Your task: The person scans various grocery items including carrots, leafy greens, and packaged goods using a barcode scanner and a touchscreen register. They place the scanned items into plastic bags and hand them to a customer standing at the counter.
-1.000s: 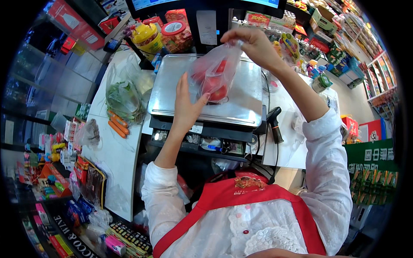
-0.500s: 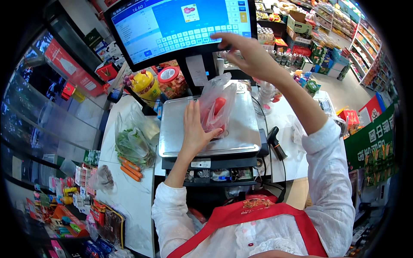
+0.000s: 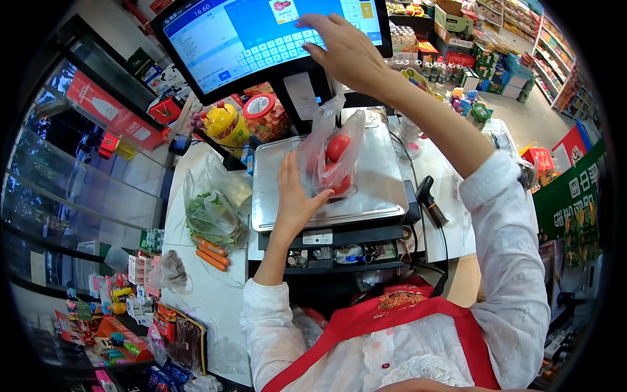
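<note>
A clear plastic bag (image 3: 318, 147) of red tomatoes (image 3: 337, 148) sits on the silver weighing plate (image 3: 274, 202) in front of me. My left hand (image 3: 296, 199) rests at the bag's left side, fingers stretched up and thumb spread toward the lower tomato. It does not grasp the bag. My right hand (image 3: 349, 55) is raised in front of the lit touchscreen (image 3: 261, 39), fingers apart and pointing left, just below a small product picture. Whether a fingertip touches the glass, I cannot tell.
Left of the scale lie a bag of leafy greens (image 3: 212, 212) and several carrots (image 3: 212, 253). Behind the plate stand a yellow container (image 3: 225, 127) and a red-lidded jar (image 3: 266, 117). A handheld scanner (image 3: 431, 202) with its cable is at the right. A coin drawer (image 3: 339, 256) sits below the scale.
My right hand has moved left and up across the screen, from the on-screen keys toward the product picture. My left hand stays beside the bag, where the tomatoes now show more plainly.
</note>
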The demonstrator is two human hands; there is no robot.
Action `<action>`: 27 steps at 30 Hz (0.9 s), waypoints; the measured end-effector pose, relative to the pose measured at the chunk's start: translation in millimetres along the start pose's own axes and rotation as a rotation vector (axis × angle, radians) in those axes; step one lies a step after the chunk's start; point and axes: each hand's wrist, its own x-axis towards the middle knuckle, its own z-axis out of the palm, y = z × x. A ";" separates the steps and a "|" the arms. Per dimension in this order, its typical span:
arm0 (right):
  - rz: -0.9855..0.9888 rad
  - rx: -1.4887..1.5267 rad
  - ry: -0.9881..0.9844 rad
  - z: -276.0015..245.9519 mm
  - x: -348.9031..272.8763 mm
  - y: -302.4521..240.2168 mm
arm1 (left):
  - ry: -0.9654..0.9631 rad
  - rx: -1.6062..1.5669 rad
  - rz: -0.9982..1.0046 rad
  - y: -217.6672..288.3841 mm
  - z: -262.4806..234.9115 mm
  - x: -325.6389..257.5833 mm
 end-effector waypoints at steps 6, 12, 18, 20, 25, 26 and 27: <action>0.064 0.234 -0.500 -25.8 -70.3 21.7 | -0.004 -0.018 0.028 -10.7 5.5 9.2; 0.044 0.304 -0.942 7.1 -61.3 -19.4 | 0.044 0.040 0.149 -13.5 22.2 28.8; -0.110 0.552 -0.663 10.3 -57.1 -83.2 | 0.249 0.287 0.268 -36.5 83.1 48.2; -0.026 0.669 -0.658 6.6 -53.2 -98.6 | 0.364 0.141 0.256 -28.3 57.0 42.3; 0.063 0.966 -0.751 3.0 -55.6 -118.2 | 0.535 -0.033 0.037 -33.2 -5.8 -3.1; 0.018 0.996 -0.699 2.0 -51.5 -133.3 | 0.526 -0.149 -0.054 -35.9 -31.2 -25.4; -0.014 1.009 -0.635 2.3 -48.3 -144.4 | 0.510 -0.277 -0.126 -43.2 -52.2 -44.3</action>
